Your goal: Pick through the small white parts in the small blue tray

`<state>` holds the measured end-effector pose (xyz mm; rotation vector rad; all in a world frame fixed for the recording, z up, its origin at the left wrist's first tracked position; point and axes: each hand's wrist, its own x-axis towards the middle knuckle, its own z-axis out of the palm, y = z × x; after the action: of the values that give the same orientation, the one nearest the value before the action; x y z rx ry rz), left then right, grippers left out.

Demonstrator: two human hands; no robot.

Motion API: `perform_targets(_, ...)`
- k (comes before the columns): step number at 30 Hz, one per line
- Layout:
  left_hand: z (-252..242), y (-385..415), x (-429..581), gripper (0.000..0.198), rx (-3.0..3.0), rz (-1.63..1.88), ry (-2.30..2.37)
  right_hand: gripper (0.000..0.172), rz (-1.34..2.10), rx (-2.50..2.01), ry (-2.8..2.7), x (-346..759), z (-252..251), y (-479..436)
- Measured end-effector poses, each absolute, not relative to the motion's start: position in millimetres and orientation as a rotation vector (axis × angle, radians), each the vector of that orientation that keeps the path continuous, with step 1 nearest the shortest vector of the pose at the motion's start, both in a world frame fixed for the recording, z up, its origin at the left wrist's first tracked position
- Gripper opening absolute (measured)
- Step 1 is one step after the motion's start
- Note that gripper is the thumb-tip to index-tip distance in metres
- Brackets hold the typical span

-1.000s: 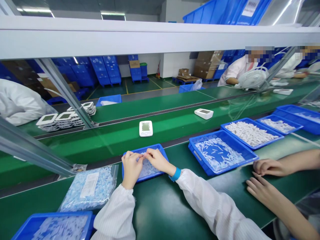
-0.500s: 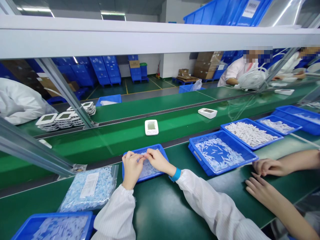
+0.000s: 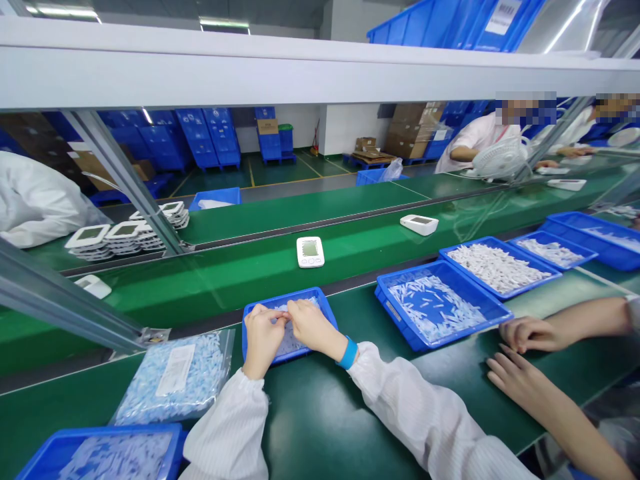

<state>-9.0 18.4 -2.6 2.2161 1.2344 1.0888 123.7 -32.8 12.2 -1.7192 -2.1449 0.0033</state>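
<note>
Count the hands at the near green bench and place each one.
4: the wearer's left hand and right hand, close together over a blue tray; at right, a co-worker's farther hand and nearer hand, close together over the bench. More may be out of view.

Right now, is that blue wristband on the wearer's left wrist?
No, the blue wristband is on the wrist of the right hand, whose fingers meet those of the left hand.

Strip lights (image 3: 224, 26) glow on the grey ceiling (image 3: 280, 10) above a green floor (image 3: 275, 173) marked with yellow lines (image 3: 251, 173). Blue crates (image 3: 207, 140) stand stacked left of a white pillar (image 3: 350, 130), cardboard boxes (image 3: 413, 128) right of it; a white shelf beam (image 3: 320, 77) crosses the foreground.
</note>
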Motion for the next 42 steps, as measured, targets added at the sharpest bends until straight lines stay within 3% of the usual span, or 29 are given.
perform_targets(10,2.6,13.4,-9.9,0.026,2.417,0.970,1.238,0.017,0.133,-1.705,-2.208,122.4,15.4,-31.8)
perform_targets(14,3.9,13.5,-9.3,0.020,2.335,1.033,1.270,0.011,0.270,-1.667,-2.041,125.3,13.1,-30.5)
perform_targets(22,6.7,13.1,-9.4,0.018,2.357,1.122,1.242,0.034,0.567,-1.404,-1.501,133.9,7.6,-23.1)
perform_targets(31,9.9,7.6,-9.3,0.020,2.601,1.160,1.143,0.041,0.780,-1.288,-1.600,134.0,6.1,-22.8)
perform_targets(42,2.0,11.8,-8.6,0.024,2.545,1.253,0.967,0.039,0.633,-1.388,-1.764,132.6,3.0,-25.0)
